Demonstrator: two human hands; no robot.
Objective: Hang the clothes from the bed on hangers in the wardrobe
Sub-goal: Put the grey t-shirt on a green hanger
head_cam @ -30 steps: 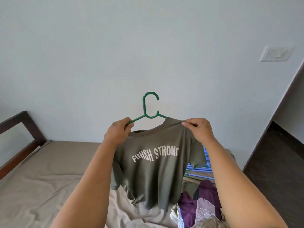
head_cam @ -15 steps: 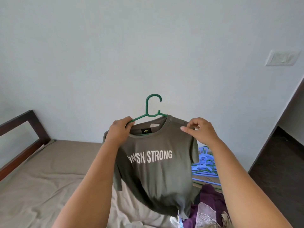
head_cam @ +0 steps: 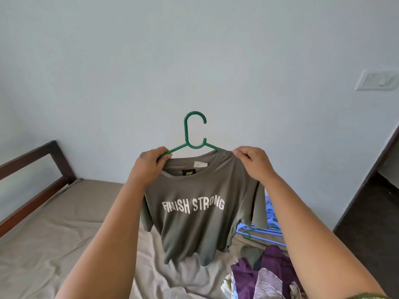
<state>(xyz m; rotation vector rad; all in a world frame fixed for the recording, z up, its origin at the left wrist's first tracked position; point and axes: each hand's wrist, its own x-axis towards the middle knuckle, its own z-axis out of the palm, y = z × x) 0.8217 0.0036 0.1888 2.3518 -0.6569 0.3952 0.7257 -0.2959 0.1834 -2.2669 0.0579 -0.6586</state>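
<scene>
Left hand (head_cam: 149, 167) grips hanger (head_cam: 190, 137) arm and shirt (head_cam: 200, 203) shoulder; right hand (head_cam: 254, 165) pinches the other shoulder. Shirt hangs above bed (head_cam: 54, 234), clothes pile (head_cam: 267, 275) near right

Two hands (head_cam: 151, 167), one green hanger (head_cam: 194, 134), one olive T-shirt (head_cam: 198, 212), one bed (head_cam: 54, 234), one clothes heap (head_cam: 269, 275) lower right, one wall switch (head_cam: 376, 79) upper right.

At frame centre, the left hand (head_cam: 149, 167) grips the green hanger (head_cam: 190, 139) and the right hand (head_cam: 253, 162) pinches the olive T-shirt (head_cam: 200, 225) shoulder, above the bed (head_cam: 60, 229).
</scene>
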